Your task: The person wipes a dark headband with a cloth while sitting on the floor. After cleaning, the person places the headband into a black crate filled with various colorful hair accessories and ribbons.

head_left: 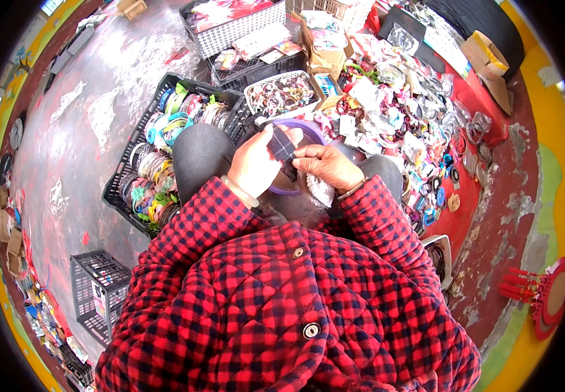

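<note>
Cloth piece, dark with a pale check, is up between the two hands, above the purple basin that stands between the knees. Left hand: closed on the cloth's left side, thumb along the upper part, fingers mostly out of sight. Right hand: thumb and fingertips appear to pinch the lower right edge. Exact grip under the cloth: cannot tell.

Handling, judged by eye: light, soft, likely to fold or crease under the fingers; low risk of breakage, little slip. Best hold: a pinch at opposite edges, keeping the checked face flat; whether anything stiff sits inside is not visible.

Just below the right hand: whitish, rough-textured item; held or merely hanging there, unclear.

Further out: black crate of coloured bands beside the left knee; white basket of small rings and trinkets beyond the basin; large mixed heap of bagged and loose goods to the right, partly over a red sheet
</note>
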